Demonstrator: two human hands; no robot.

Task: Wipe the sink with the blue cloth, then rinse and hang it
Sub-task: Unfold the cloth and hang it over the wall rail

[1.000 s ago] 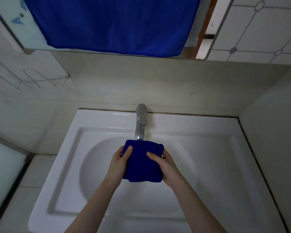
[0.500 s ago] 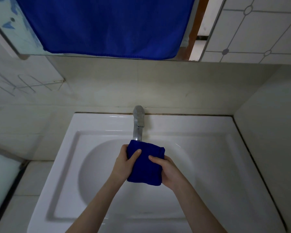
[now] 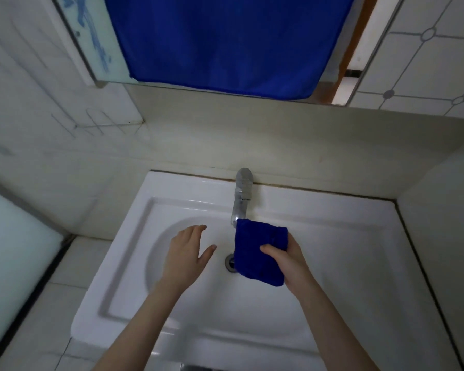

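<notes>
Holding the folded blue cloth [image 3: 259, 254] over the bowl of the sink [image 3: 332, 236], the right hand [image 3: 287, 259] has its grip closed on the cloth's right edge, thumb pressed across the front and the other fingers hidden behind. The cloth hangs as a thick square pad just under the spout of the tap [image 3: 241, 199], its lower left corner above the drain [image 3: 229, 262]. The left hand [image 3: 186, 254] hovers beside it, fingers spread, its grip fully open and holding nothing; it is apart from the cloth and does not appear to touch the basin.

No stream of water can be made out from the tap, and the basin shows no clear wet sheen or streaks, so whether wiping has taken place cannot be read from this view. The cloth being lifted clear of the porcelain and set under the spout suggests either that the wipe has not begun or that rinsing is about to start; the open left hand looks free to reach the tap.

Whichever it is, rinsing and hanging are plainly still left to do. A large blue towel [image 3: 225, 41] hangs above, in front of the mirror [image 3: 91, 38], which hints at where the cloth may end up.
</notes>
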